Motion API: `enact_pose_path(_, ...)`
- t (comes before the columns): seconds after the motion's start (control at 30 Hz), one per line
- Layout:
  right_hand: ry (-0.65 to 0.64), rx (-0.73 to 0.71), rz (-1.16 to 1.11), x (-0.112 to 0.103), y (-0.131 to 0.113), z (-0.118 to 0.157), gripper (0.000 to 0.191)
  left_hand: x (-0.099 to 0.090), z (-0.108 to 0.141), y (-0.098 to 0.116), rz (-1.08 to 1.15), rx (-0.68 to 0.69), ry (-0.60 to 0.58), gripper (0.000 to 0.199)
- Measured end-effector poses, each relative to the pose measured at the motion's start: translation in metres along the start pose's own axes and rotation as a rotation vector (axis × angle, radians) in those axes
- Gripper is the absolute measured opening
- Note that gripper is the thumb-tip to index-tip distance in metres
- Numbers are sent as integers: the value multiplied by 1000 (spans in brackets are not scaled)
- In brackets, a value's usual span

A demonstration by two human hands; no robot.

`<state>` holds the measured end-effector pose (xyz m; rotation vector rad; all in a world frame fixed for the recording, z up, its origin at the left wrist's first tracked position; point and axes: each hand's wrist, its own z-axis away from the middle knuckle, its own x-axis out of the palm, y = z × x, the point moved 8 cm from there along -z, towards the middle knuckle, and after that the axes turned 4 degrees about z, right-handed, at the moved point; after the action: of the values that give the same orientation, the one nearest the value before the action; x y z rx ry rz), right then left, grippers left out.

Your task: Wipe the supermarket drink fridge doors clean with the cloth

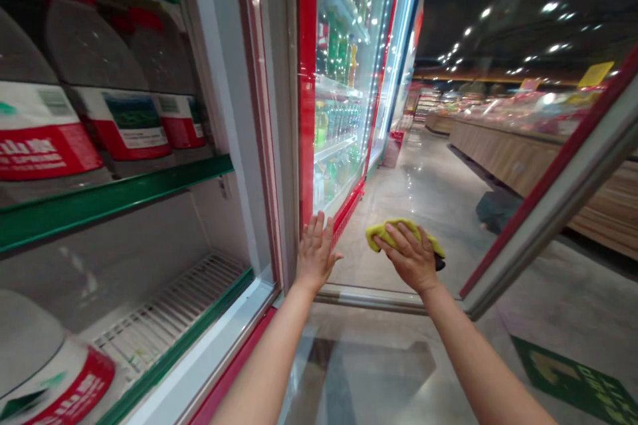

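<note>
The glass door (399,199) of a drinks fridge stands swung open before me. My left hand (318,254) lies flat against its lower part near the hinge side, fingers stretched and holding nothing. A yellow cloth (433,242) is under my right hand (409,254), which grips it against the lower middle of the glass. Something dark shows at the cloth's right edge, too blurred to name. Both hands are apart, a little above the door's bottom frame (369,297).
Inside the fridge at left, large red-capped water bottles (124,106) stand on a green-edged shelf (119,192); another bottle (54,372) stands below. A red-framed drinks cooler (307,80) is beyond the glass. Wood-sided display counters (518,153) line the right. A green floor sign (573,372) lies lower right.
</note>
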<state>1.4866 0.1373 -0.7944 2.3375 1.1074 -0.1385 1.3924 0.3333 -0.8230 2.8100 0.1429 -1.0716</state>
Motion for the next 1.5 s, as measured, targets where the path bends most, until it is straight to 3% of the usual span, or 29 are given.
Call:
enact_pose_path(0.1, 78, 290, 55, -1, 9, -44, 43, 0, 1, 2, 10, -28, -16, 127)
enact_pose_path(0.2, 63, 412, 52, 6, -11, -77, 48, -2, 2, 5, 15, -30, 0, 128)
enact_pose_path(0.27, 35, 360, 40, 8, -28, -80, 48, -3, 2, 6, 18, -26, 11, 126)
enact_pose_path(0.37, -26, 140, -4, 9, -40, -58, 47, -3, 2, 6, 23, -22, 23, 122)
enact_pose_path(0.43, -41, -46, -26, 4, -38, -36, 45, -2, 2, 5, 18, -25, 28, 119)
enact_pose_path(0.5, -15, -142, 6, -3, -27, -19, 44, 0, 2, 5, 10, -35, 34, 117)
enact_pose_path(0.57, 15, -65, 49, -7, -8, -20, 41, 2, 2, 5, 6, -47, 33, 116)
enact_pose_path(0.63, -1, 127, 46, -4, 8, -34, 42, 4, 2, 6, 1, -66, 28, 114)
enact_pose_path(0.7, -36, 294, -2, 6, 7, -53, 46, 6, 1, 6, -14, -89, 11, 110)
enact_pose_path(0.77, -71, 362, -60, 17, -10, -68, 52, 8, 0, 7, -36, -101, -14, 106)
enact_pose_path(0.9, -129, 239, -159, 35, -47, -62, 56, 7, -2, 5, -86, -82, -44, 106)
enact_pose_path(1.03, -145, 74, -189, 38, -52, -38, 54, 6, 11, -4, -172, -54, -79, 101)
enact_pose_path(1.17, -139, 270, -188, 43, -42, -58, 54, 7, 35, -12, -245, -60, -36, 94)
enact_pose_path(1.27, -160, 389, -223, 51, -53, -84, 57, 23, 50, 1, -234, 60, -75, 95)
enact_pose_path(1.37, -167, 333, -253, 53, -64, -94, 59, 38, 56, 11, -190, 94, -145, 102)
enact_pose_path(1.5, -134, 160, -256, 42, -54, -82, 57, 39, 52, 3, -167, -43, -104, 108)
